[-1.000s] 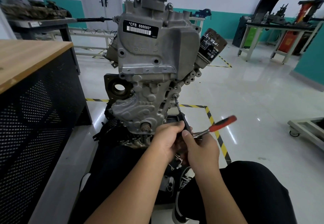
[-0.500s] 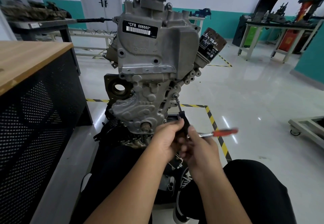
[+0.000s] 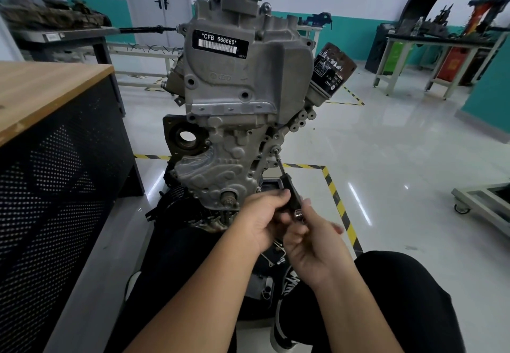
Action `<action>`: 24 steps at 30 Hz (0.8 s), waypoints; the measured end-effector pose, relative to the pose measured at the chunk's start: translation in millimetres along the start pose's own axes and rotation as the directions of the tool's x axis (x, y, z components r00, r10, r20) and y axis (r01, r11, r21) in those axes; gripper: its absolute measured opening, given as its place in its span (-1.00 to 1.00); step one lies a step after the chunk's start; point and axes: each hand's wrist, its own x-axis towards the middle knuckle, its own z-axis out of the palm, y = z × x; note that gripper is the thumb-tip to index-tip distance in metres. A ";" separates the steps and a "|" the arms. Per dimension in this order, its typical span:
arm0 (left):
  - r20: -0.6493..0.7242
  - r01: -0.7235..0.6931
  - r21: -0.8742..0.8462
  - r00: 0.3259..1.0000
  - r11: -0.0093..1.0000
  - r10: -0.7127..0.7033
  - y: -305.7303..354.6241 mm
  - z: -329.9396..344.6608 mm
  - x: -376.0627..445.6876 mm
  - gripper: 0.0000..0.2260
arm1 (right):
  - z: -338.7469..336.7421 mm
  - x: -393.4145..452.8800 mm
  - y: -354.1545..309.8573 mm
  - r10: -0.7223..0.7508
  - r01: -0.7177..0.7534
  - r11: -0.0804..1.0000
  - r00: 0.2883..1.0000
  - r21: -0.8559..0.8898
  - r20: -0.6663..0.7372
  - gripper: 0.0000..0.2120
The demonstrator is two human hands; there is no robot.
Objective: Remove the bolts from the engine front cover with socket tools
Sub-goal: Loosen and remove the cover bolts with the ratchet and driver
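Gripping socket driver [image 3: 288,187] with left hand [image 3: 262,218] | right hand [image 3: 311,245] pinches its end | oil filter [image 3: 332,72], bench [image 3: 41,90] flank engine [image 3: 242,98]

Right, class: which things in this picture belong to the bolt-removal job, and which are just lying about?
Job in hand:
front cover
bolt
socket extension
left hand
right hand

Lying about:
oil filter
wooden bench
wheeled trolley

Both forearms reach forward, hands meeting close together. The left hand [image 3: 265,217] curls its fingers round a dark tool; the right hand [image 3: 314,245], just beside it, has its fingers bent.
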 end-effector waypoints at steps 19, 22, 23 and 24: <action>-0.004 0.033 0.088 0.999 0.996 -0.033 -4.0 -0.5 3.9 -0.81 | -1.1 8.1 15.8 -0.237 0.206 0.952 0.965 -0.229 -0.117 -0.78; 0.003 0.014 0.046 1.000 0.999 -0.014 -2.2 -0.1 3.5 -0.86 | -5.7 9.9 16.2 -0.427 0.290 0.699 0.903 -0.654 -0.056 -0.75; -0.016 -0.007 0.028 1.000 1.000 0.007 -2.8 0.7 4.0 -0.82 | -7.6 11.6 16.8 -0.550 0.323 0.484 0.835 -0.813 0.004 -0.76; -0.030 -0.017 0.012 0.999 1.000 0.017 -3.1 1.1 4.1 -0.80 | -8.3 13.1 17.0 -0.621 0.324 0.346 0.782 -0.880 0.044 -0.75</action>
